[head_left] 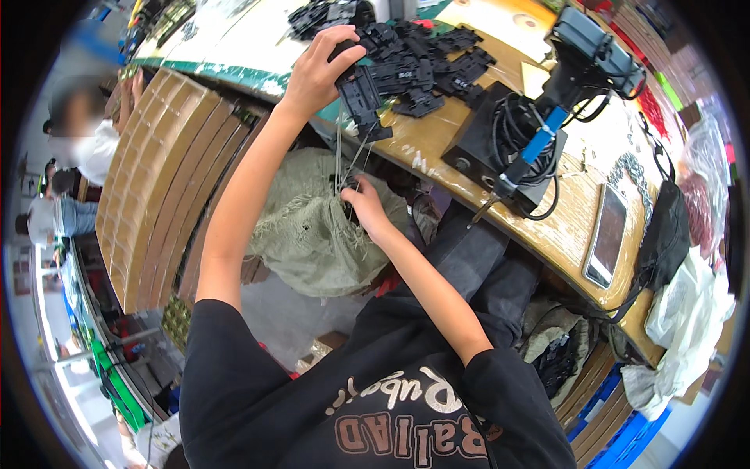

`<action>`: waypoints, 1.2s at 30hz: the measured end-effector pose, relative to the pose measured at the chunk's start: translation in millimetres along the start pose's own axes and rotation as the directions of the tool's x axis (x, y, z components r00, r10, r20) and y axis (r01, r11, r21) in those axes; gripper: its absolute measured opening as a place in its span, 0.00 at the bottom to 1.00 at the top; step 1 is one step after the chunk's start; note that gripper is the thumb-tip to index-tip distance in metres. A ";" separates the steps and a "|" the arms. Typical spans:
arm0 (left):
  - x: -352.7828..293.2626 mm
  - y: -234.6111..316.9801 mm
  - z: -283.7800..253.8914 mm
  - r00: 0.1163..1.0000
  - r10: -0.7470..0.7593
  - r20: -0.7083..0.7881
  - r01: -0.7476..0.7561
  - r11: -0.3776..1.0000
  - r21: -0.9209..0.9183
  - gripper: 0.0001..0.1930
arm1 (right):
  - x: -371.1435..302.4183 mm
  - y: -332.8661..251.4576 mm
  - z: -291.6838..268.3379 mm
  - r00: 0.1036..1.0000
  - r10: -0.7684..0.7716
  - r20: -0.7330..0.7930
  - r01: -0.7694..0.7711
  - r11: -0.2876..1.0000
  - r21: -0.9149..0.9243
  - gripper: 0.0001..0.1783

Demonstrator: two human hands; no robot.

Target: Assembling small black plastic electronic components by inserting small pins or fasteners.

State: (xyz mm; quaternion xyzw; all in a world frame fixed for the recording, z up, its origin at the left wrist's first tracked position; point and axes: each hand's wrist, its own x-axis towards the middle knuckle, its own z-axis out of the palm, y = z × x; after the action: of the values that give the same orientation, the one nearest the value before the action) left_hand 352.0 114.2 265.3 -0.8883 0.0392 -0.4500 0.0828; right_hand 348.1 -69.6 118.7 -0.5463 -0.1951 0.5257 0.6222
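Note:
My left hand is closed around a black plastic housing at the table's near edge. Thin pale wires run down from the housing toward my right hand. That hand is lower, over the mouth of a grey-green woven sack, its fingers closed on a small dark piece that they partly hide. Just beyond the left hand lies a pile of similar black plastic housings.
On the table, a soldering iron with a blue grip rests by a black box with coiled cable. A phone lies farther right. Stacked cardboard trays stand left. Another person is at far left.

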 end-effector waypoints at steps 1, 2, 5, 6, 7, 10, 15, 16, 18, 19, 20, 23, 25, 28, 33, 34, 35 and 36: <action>6.1 0.1 3.0 0.999 0.032 0.041 -0.031 0.999 -0.020 0.20 | 2.8 3.5 -4.2 1.000 -0.010 0.027 0.012 0.998 -0.066 0.22; 10.4 -0.4 6.5 0.995 0.056 0.088 -0.054 0.998 -0.024 0.19 | 5.6 6.4 -7.8 0.997 0.017 0.070 -0.010 0.995 -0.100 0.23; 22.8 1.6 19.7 0.982 0.094 0.164 -0.093 0.996 -0.015 0.20 | 18.7 20.8 -16.1 0.995 -0.045 0.084 0.056 0.990 -0.130 0.24; 26.9 1.1 22.7 0.971 0.072 0.229 -0.082 0.996 0.035 0.20 | 23.5 24.9 -20.4 0.995 -0.012 0.103 0.025 0.992 -0.124 0.25; 29.4 -0.1 23.2 0.955 0.040 0.295 -0.070 0.993 0.092 0.21 | 25.4 21.6 -20.9 0.991 0.024 0.130 -0.009 0.993 -0.121 0.26; 30.5 -0.2 17.7 0.934 -0.017 0.357 0.002 0.999 0.042 0.22 | 20.3 14.6 -19.4 0.990 0.070 0.122 -0.058 0.994 -0.097 0.21; 13.5 -7.3 1.1 0.972 -0.062 0.226 0.053 0.998 0.046 0.17 | 22.3 18.4 -17.7 0.993 0.065 0.095 -0.057 0.995 -0.078 0.23; 7.7 -10.3 -1.4 0.978 -0.072 0.197 0.060 0.996 0.067 0.17 | 23.5 22.0 -15.9 0.993 0.073 0.095 -0.065 0.995 -0.080 0.23; -5.1 -15.5 -5.3 0.985 -0.128 0.115 0.102 0.973 0.206 0.16 | 25.4 28.6 -14.0 0.993 0.110 0.031 -0.108 0.993 -0.052 0.23; -12.3 -14.9 -8.8 0.980 -0.197 0.005 0.191 0.955 0.228 0.16 | 25.4 24.3 -13.8 0.985 0.157 0.066 -0.158 0.987 0.007 0.23; -28.2 -19.9 -13.3 0.962 -0.263 -0.068 0.271 0.917 0.294 0.15 | 25.1 20.0 -11.2 0.984 0.163 0.073 -0.164 0.986 0.005 0.23; -56.5 -24.3 -22.8 0.900 -0.431 -0.059 0.423 0.836 0.349 0.18 | 25.8 18.2 -5.5 0.980 0.187 0.072 -0.181 0.980 -0.083 0.23; -62.8 -29.1 -27.9 0.800 -0.549 0.241 0.421 0.800 0.428 0.26 | 33.1 25.3 -0.6 0.981 0.148 0.124 -0.140 0.988 -0.070 0.23; -53.5 -28.1 -40.2 0.791 -0.531 0.305 0.387 0.819 0.423 0.33 | 37.4 37.0 0.1 0.987 0.132 0.096 -0.119 0.984 -0.131 0.23; -41.8 -14.3 -88.7 0.732 -0.486 0.477 0.319 0.864 0.390 0.21 | 27.0 35.6 -5.6 0.944 0.258 0.206 -0.236 0.964 -0.126 0.20; -45.1 -8.6 -102.2 0.715 -0.505 0.483 0.328 0.853 0.406 0.21 | 20.0 28.6 -6.7 0.934 0.246 0.261 -0.222 0.968 -0.117 0.18; -48.6 -3.6 -113.9 0.646 -0.512 0.566 0.299 0.852 0.430 0.20 | 16.0 25.3 -11.0 0.924 0.246 0.294 -0.211 0.966 -0.146 0.17; -53.6 0.6 -124.8 0.567 -0.517 0.641 0.269 0.852 0.450 0.18 | 15.5 25.2 -16.4 0.912 0.248 0.327 -0.200 0.964 -0.174 0.16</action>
State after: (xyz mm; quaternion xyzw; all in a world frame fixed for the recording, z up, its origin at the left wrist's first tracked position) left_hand 219.7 107.4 295.2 -0.9539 -0.2685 -0.0552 0.1222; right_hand 356.1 -67.7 85.8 -0.5055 -0.2728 0.6668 0.4747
